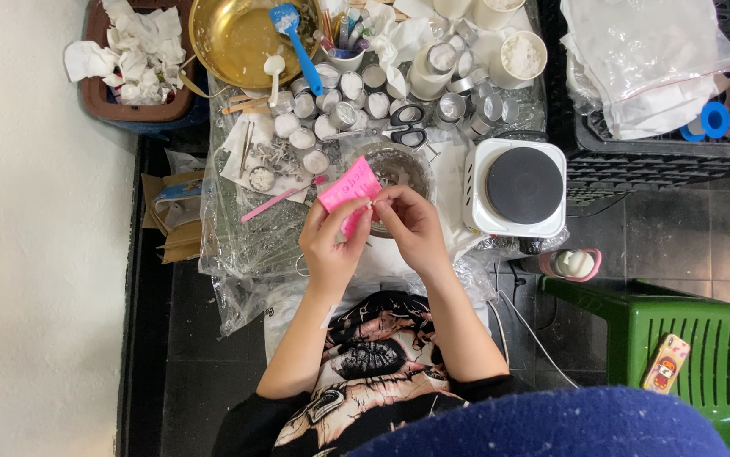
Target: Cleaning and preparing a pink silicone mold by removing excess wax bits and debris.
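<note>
My left hand (328, 239) holds a bright pink packet (349, 188) between thumb and fingers. My right hand (411, 222) pinches something small and pale at the packet's edge, fingertips touching those of the left. Both hands hover over a small glass bowl (400, 166) on a plastic-covered table (246, 237). What the right fingers pinch is too small to tell.
A white single hotplate (517, 188) stands right of the hands. Several small metal cups (331, 106), scissors (407, 125), a brass bowl (242, 38) with a blue spatula (297, 42), a pink stick (273, 203) lie beyond. A green stool (686, 338) with a phone (666, 362) is at right.
</note>
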